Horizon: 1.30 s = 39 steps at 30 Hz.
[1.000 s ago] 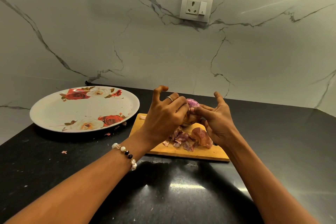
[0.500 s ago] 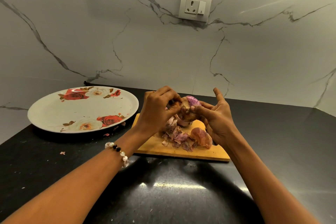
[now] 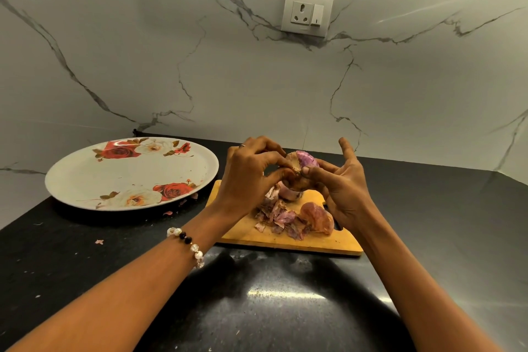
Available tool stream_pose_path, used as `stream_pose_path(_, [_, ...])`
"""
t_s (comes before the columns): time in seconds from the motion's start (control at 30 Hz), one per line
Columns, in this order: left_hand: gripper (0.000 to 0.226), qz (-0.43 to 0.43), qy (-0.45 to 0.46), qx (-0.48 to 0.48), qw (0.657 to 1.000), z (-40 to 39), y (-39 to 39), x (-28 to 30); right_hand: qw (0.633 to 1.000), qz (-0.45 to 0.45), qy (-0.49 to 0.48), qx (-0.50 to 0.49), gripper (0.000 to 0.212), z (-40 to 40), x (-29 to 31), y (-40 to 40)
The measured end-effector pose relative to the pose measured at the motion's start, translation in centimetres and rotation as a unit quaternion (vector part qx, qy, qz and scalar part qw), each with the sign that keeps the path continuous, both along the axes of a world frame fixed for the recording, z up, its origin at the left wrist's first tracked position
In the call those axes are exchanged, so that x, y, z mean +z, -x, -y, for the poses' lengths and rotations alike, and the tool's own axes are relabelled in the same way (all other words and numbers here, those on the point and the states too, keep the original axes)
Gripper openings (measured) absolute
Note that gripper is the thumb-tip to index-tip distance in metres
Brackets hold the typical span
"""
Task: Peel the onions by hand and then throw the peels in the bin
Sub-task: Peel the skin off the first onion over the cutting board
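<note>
Your left hand pinches brown skin on the purple half-peeled onion; your right hand fingers cradle it above the wooden cutting board.

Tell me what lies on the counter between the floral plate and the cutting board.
In the head view, only a few small peel scraps lie on the black counter between the floral plate and the cutting board.
</note>
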<state>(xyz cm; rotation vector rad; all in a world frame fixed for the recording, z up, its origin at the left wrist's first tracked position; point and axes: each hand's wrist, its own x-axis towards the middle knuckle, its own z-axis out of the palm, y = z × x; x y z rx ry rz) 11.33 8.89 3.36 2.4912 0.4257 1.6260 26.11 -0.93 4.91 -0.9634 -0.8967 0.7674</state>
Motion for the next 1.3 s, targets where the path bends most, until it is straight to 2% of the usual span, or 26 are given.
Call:
stream_pose_path(0.13, [0.019,-0.001,0.002,0.018,1.0,0.0,-0.2,0.0,1.0,0.008,0.007,0.001,0.119,0.1,0.1,0.2])
stream_pose_path(0.37, [0.015,-0.036,-0.019,0.092,0.995,0.5,-0.5,0.1,1.0,0.019,0.002,0.008,0.118,0.0,0.0,0.3])
stream_pose_path(0.6, [0.017,0.071,0.128,0.1,0.984,-1.5,1.2,1.5,1.0,0.011,0.0,0.01,0.105,0.1,-0.1,-0.4])
stream_pose_path(0.73, [0.017,0.089,0.187,0.044,0.977,-1.2,2.0,2.2,1.0,0.015,0.003,0.009,0.104,0.0,0.0,-0.3])
stream_pose_path(0.87, [0.02,0.04,0.14,-0.009,0.989,-0.6,1.8,2.1,1.0,0.019,0.011,0.004,0.111,0.0,0.1,-0.1])
stream_pose_path(1.03, [0.019,-0.021,-0.004,-0.027,0.999,-0.6,1.4,1.5,0.999,0.016,0.027,0.01,0.113,-0.1,0.0,-0.2])
stream_pose_path(1.17, [0.023,-0.091,-0.133,-0.006,0.987,-0.6,1.4,1.2,0.998,0.032,0.042,0.018,0.111,-0.2,-0.2,-0.2])
stream_pose_path(1.3, [0.029,-0.122,-0.229,0.012,0.966,-0.1,1.8,1.4,0.997,0.048,0.053,0.022,0.118,0.0,-0.1,0.0])
